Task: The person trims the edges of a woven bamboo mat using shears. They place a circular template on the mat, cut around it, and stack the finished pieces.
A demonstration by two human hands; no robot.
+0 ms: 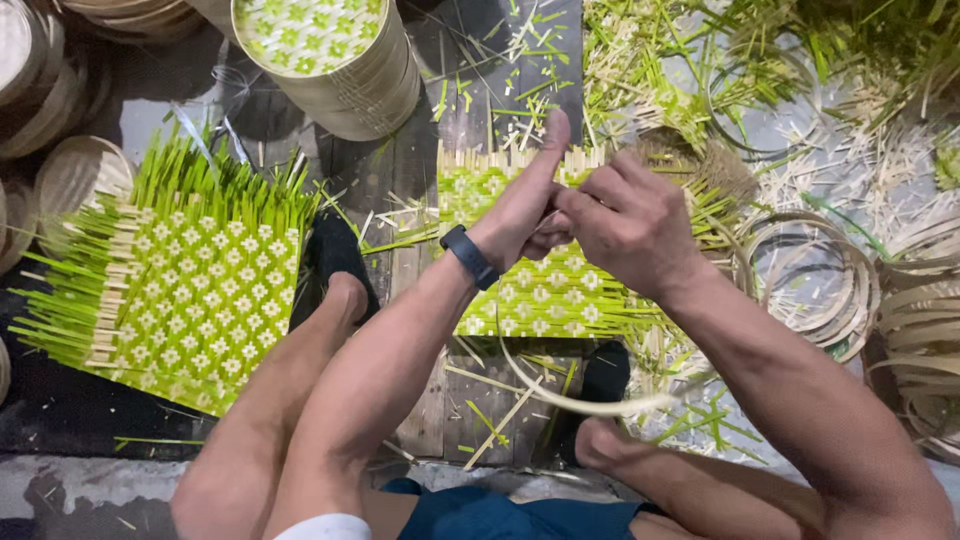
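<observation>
My left hand point(525, 205) and my right hand point(625, 225) meet above a green-and-pale woven mat point(550, 290) that lies on dark wooden planks. Both hands pinch a thin pale bamboo strip point(590, 403), which curves down from my fingers in a loop toward my knees. My left thumb points up. A dark band point(468, 256) is on my left wrist. My bare legs flank the mat, feet in dark sandals.
A second woven mat point(190, 290) with loose green strip ends lies at the left. A stack of round woven trays point(335, 55) stands at the top. Bamboo hoops point(815, 280) pile at the right. Loose green and pale strips point(680, 60) litter the top right.
</observation>
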